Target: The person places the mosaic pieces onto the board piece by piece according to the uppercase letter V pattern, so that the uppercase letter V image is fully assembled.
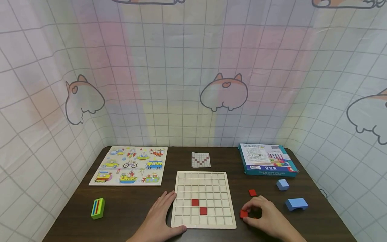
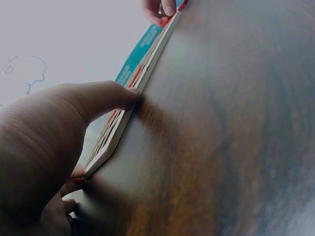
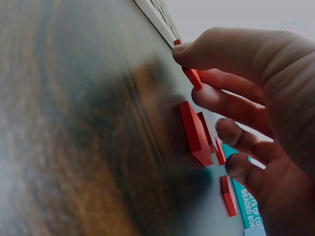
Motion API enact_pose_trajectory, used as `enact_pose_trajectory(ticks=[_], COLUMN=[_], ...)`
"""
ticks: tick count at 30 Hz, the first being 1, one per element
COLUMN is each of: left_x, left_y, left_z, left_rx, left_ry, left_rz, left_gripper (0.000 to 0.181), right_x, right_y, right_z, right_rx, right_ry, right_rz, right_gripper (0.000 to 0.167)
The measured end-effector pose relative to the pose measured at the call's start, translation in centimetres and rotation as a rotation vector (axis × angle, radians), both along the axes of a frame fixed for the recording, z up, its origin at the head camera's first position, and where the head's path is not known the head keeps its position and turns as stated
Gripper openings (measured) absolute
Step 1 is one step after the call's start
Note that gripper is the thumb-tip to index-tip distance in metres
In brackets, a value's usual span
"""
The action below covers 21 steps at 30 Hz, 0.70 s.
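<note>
Red tile [image 1: 243, 214] is pinched by the right hand's [image 1: 269, 215] thumb and finger, just right of the wooden board [image 1: 210, 194]. The left hand [image 1: 156, 219] lays straight fingers along its left edge. Beyond lie a picture puzzle [image 1: 130, 171] at left, a card [image 1: 201, 160], and at right a box [image 1: 269, 159] reading "BEADED BOX". The right wrist view shows loose tiles [image 3: 196, 135] that the hand mostly hides from the head view.

Passages: bench [image 1: 169, 179] lane between puzzle board [image 1: 129, 170] and grid board [image 1: 202, 187]; second lane, grid board to loose red tile [image 1: 252, 192]. Obstacles: left hand [image 1: 159, 214] across first's near end; right hand [image 1: 268, 214] beside second's.
</note>
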<state>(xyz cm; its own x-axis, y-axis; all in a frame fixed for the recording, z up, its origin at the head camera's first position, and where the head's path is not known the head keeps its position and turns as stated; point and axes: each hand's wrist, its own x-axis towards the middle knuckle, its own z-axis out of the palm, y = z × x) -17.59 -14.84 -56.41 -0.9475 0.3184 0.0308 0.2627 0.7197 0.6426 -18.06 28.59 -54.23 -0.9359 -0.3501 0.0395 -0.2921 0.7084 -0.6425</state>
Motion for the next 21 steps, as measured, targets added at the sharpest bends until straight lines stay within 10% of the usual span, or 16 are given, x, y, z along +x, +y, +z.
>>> enact_pose_trajectory(ticks=[21], left_x=[-0.1], left_y=[0.0], left_z=[0.0], left_rx=[0.015], left_ry=[-0.038], left_rz=[0.017], left_gripper=[0.123], right_x=[-0.4], right_y=[-1.4], right_z=[0.4], right_rx=[-0.020], right_ry=[0.077], right_rz=[0.059], right_gripper=[0.022])
